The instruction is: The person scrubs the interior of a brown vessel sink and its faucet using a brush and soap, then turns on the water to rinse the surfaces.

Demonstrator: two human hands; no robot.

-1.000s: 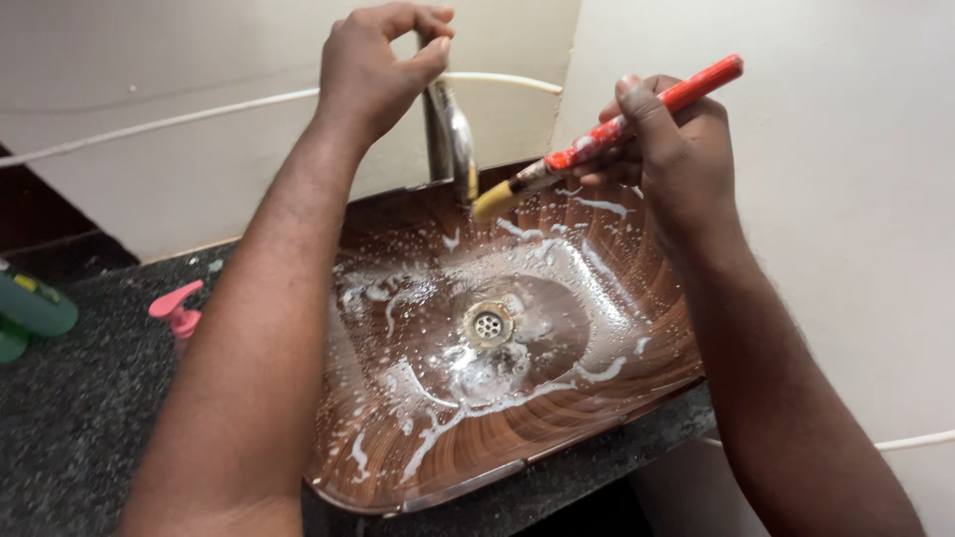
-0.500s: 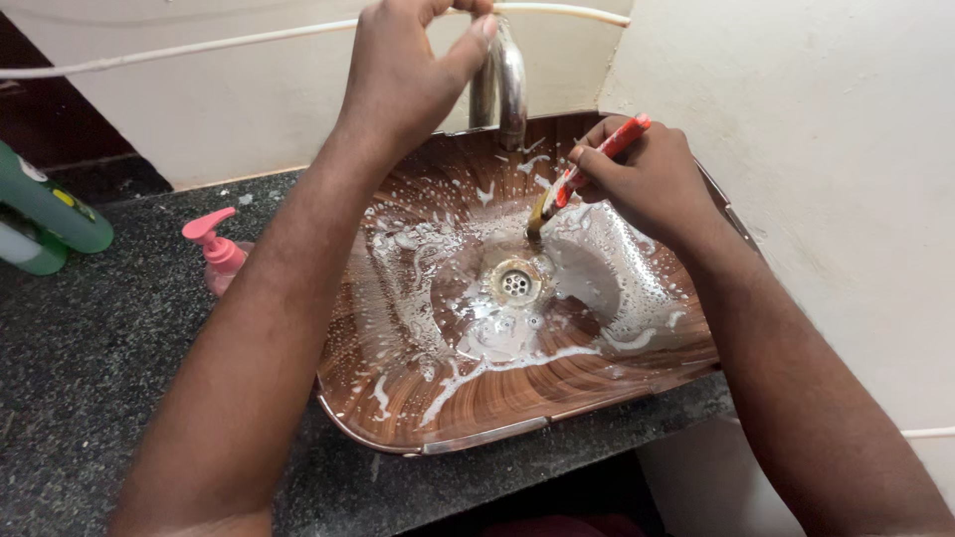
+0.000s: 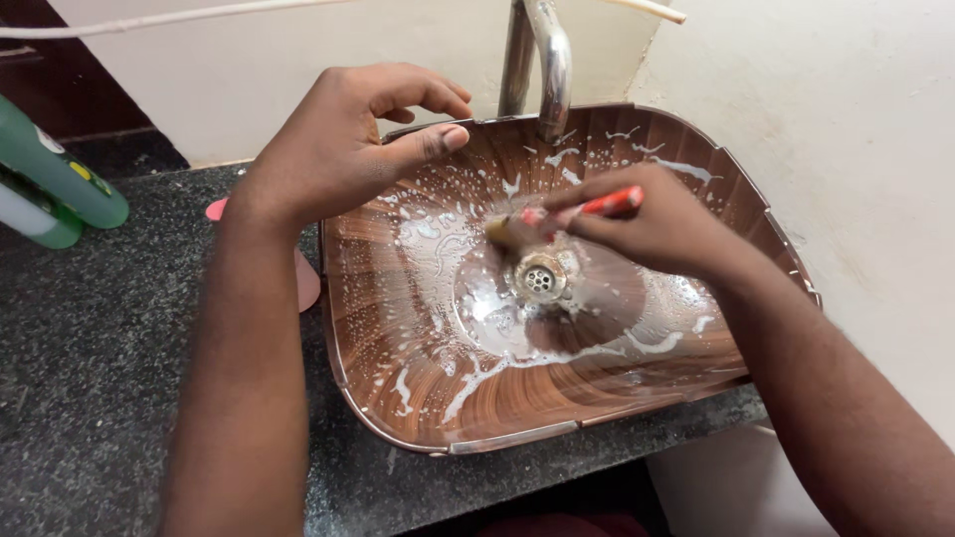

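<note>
The paintbrush [image 3: 557, 216] is lying nearly level above the drain [image 3: 538, 277] of the brown wood-pattern sink [image 3: 418, 398], its pale bristle end pointing toward the person's left and its red handle running back into the right hand [image 3: 647, 224]. The right hand is closing around that handle, fingers wrapped together over it, so only a short red stretch is showing past the knuckles. The bristles are blurred, so whether paint is remaining in them cannot be told. White, milky residue is streaking and spotting the basin walls and pooling around the drain, which suggests that rinsing is well under way but not finished; the basin itself is looking unrinsed. No water stream is showing under the chrome tap [image 3: 542, 60]. The left hand [image 3: 338, 139] is hovering over the sink's near-left rim, empty, thumb and fingers spread apart and loosely curved, touching nothing. On the dark speckled counter [image 3: 90, 338], a pink pump bottle [image 3: 303, 273] is sitting mostly hidden behind the left forearm, and a green bottle [image 3: 60, 184] is lying at the far left edge.
</note>
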